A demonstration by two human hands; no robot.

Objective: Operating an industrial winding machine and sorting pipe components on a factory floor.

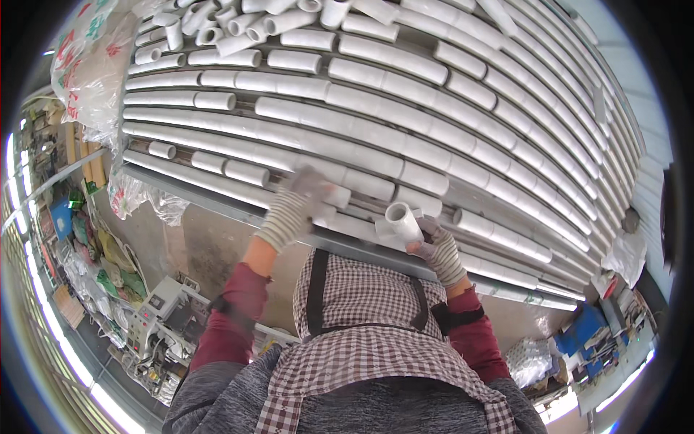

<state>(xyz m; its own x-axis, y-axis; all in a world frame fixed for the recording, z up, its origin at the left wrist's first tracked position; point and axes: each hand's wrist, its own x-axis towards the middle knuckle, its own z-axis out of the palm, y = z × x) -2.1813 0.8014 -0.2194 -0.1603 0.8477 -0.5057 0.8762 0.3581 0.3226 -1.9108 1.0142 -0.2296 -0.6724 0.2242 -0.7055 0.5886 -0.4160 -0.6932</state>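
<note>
Long rows of short white tubes [390, 105] lie end to end across a wide rack in front of me. Close to the near edge, my right hand [439, 249] is closed around a white tube [405, 221], whose open end tilts up toward me. Another pale piece beside that tube is partly covered, so I cannot make out its shape. My left hand [300, 201] reaches over the nearest rows, smeared by motion. A short tube [337, 196] lies right by its fingers; whether they touch or hold it I cannot tell. Both hands wear striped gloves with grey fingers.
A loose heap of tubes [249, 22] rests on the rack's far left. Clear plastic sheeting [94, 72] hangs at the left end. A metal rail [361, 248] runs along the near edge. A grey machine [155, 311] stands behind on the left, and blue bins [580, 331] at lower right.
</note>
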